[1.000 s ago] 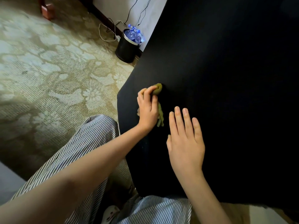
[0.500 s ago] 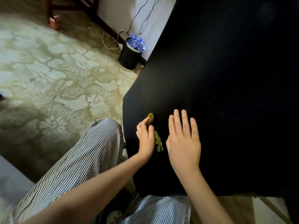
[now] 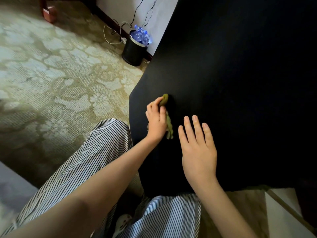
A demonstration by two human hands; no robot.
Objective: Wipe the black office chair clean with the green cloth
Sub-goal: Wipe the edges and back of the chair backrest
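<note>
The black office chair (image 3: 231, 100) fills the right of the frame with a matt, smooth surface. The green cloth (image 3: 169, 124) looks soft and crumpled. The carpet (image 3: 51, 74) at left is rough woven pile; the bin (image 3: 133, 48) at upper centre has a shiny metal rim.

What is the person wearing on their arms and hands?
Nothing at all. The left hand and right hand have no gloves, rings or watch that I can see, and the nails look short and plain. Both arms are bare, with no sleeves in view. Below them are trousers with thin dark and white stripes.
</note>
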